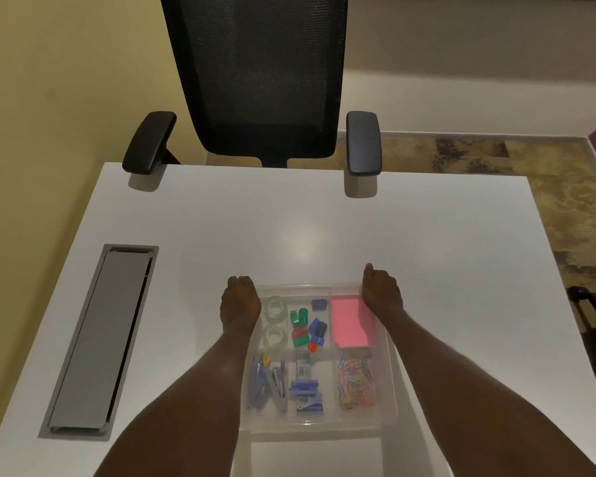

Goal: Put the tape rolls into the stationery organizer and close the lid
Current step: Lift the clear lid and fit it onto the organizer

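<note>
A clear plastic stationery organizer (317, 429) sits on the white table, close to me. Two clear tape rolls (276, 307) (275, 334) lie one behind the other in its far-left compartment. The other compartments hold coloured sharpeners, pink sticky notes, pens, a stapler and paper clips. The contents look hazy, as if seen through the clear lid lying over the box. My left hand (240, 304) curls over the far-left corner of the lid. My right hand (381, 292) curls over the far-right corner. Both sets of fingertips are hidden beyond the far edge.
The white table (289, 228) stretches beyond the organizer. A grey cable hatch (100, 339) is set into it at the left. A black mesh office chair (258, 80) stands at the far edge, its armrests over the tabletop. A dark object (589, 308) is off the table's right side.
</note>
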A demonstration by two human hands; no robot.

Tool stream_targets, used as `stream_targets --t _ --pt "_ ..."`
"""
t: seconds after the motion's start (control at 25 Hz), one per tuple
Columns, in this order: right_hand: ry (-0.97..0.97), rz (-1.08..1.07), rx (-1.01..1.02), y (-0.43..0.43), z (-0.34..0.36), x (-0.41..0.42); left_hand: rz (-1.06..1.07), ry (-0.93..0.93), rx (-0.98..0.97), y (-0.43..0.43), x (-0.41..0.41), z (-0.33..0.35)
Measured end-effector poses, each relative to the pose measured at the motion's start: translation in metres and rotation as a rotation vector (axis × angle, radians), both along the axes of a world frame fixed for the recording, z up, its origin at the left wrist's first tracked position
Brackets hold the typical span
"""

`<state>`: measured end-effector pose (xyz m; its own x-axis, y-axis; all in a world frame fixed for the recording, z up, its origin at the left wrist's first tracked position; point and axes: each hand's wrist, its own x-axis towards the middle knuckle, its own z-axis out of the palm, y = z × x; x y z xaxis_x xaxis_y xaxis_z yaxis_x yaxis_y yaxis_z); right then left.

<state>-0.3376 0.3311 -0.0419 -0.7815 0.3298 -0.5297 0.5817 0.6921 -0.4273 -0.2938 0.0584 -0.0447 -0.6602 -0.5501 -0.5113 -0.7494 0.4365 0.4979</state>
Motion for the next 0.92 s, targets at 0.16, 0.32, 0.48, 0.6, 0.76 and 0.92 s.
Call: stream_targets --t 0.16,0.32,0.48,0.6,0.76,0.92 --pt "0.207 -0.06 0.056 -0.004 -0.01 0.012 0.019 0.028 -0.067 0.0 0.0 -0.011" --pt "0.26 -0.03 0.086 -0.004 -0.01 0.014 0.032 0.085 -0.12 0.004 0.002 -0.011" --pt "0.259 -0.046 0.062 -0.002 -0.003 0.015 0.039 0.101 -0.125 0.007 0.003 -0.003" --pt "0.232 -0.038 0.069 -0.003 0.001 0.03 0.003 0.084 -0.15 0.008 0.012 0.005" --pt "0.192 -0.013 0.135 0.001 0.004 0.066 -0.046 0.067 -0.143 0.008 0.042 0.012" --pt "0.185 0.024 0.15 0.004 0.007 0.111 -0.042 0.071 -0.139 0.013 0.087 0.016"
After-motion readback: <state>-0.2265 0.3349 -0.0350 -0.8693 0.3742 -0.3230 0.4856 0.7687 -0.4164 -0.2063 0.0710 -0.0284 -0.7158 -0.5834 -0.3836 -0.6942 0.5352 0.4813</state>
